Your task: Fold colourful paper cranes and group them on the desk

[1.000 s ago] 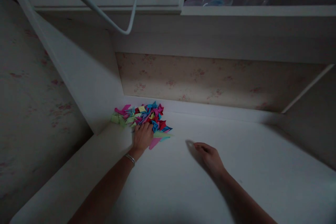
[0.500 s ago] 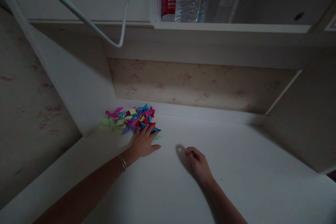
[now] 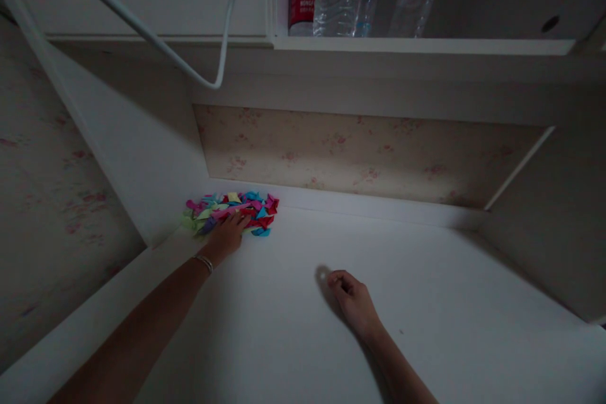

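Note:
A heap of colourful folded paper pieces [image 3: 255, 211], in pink, red, blue, purple, yellow and pale green, lies at the back left of the white desk. My left hand [image 3: 226, 235] rests on the front of the heap with its fingers stretched out over the paper; it is open, and the pieces beneath it are hidden. Over the middle of the desk hovers my right hand [image 3: 351, 298], apart from the heap. Its fingers are curled and pinched together; whether something small is between them I cannot make out.
The white desk [image 3: 303, 328] is bounded by side panels and a floral back wall [image 3: 331, 145]. Above it, a shelf [image 3: 426, 46] holds a red-labelled bottle [image 3: 303, 3] and clear plastic bottles [image 3: 336, 0]. A white cable [image 3: 222, 44] hangs down at the upper left.
My left hand has moved left along the front of the heap, and the loose pieces at its right edge now sit closer in. My right hand has barely moved.

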`<state>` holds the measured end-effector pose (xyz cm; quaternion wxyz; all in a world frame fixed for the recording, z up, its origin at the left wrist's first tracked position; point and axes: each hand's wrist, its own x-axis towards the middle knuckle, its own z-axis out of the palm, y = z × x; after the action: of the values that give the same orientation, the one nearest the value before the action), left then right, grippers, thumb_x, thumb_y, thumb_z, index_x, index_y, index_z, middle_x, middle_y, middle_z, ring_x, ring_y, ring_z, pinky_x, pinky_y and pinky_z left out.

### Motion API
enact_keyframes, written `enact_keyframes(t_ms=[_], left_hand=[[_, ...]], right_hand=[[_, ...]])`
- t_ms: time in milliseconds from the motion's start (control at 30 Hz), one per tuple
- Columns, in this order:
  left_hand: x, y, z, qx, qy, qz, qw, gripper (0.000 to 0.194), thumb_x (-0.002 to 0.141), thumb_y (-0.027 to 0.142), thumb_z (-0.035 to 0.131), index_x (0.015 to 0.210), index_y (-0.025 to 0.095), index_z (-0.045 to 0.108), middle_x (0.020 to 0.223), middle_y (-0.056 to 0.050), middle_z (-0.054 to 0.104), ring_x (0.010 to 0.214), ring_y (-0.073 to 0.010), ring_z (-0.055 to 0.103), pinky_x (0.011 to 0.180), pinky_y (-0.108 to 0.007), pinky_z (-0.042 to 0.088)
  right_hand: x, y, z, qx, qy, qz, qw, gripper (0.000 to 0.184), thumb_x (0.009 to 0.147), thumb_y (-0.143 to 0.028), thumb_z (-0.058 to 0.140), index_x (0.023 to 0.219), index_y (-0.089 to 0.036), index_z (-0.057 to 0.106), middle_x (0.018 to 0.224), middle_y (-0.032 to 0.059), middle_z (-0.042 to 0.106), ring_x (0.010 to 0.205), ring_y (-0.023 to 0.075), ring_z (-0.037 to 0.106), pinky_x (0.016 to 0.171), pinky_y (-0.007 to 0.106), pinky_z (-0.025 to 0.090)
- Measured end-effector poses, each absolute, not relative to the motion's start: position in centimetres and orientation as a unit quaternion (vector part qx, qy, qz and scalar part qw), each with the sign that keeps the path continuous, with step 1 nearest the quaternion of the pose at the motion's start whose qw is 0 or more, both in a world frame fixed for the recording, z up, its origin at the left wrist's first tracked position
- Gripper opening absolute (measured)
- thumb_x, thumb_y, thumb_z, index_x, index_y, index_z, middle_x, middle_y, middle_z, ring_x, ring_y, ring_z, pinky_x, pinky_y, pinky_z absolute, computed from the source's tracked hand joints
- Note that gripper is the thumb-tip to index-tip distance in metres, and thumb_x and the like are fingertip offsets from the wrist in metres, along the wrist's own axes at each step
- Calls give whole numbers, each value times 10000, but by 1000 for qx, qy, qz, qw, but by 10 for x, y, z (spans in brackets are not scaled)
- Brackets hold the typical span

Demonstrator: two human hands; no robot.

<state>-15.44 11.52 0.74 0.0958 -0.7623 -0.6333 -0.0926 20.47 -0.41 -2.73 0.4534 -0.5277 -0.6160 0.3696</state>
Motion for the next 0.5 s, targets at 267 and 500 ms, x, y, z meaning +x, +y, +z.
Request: enact_keyframes(t_ms=[267,500], left_hand=[[-134,101,18,-718,-681,-140,-6,679,667,64,479,1328,216,450,1467,-112,348,1340,-331,296,1038,-618,253],[-69,30,5,-762,-543,-332,-120,525,641,-5,463,1113,184,596,1188,-68,585,1154,-177,512,1052,-318,364]], right_hand=[[204,-5,-25,-550,-624,357,425,358,824,-467,510,871,-168,701,637,19,591,596,149,487,556,254,355],[204,-7,-23,-516,-589,414,464,213,750,-348,611,759,-146,676,691,32,608,633,148,484,576,265,341]])
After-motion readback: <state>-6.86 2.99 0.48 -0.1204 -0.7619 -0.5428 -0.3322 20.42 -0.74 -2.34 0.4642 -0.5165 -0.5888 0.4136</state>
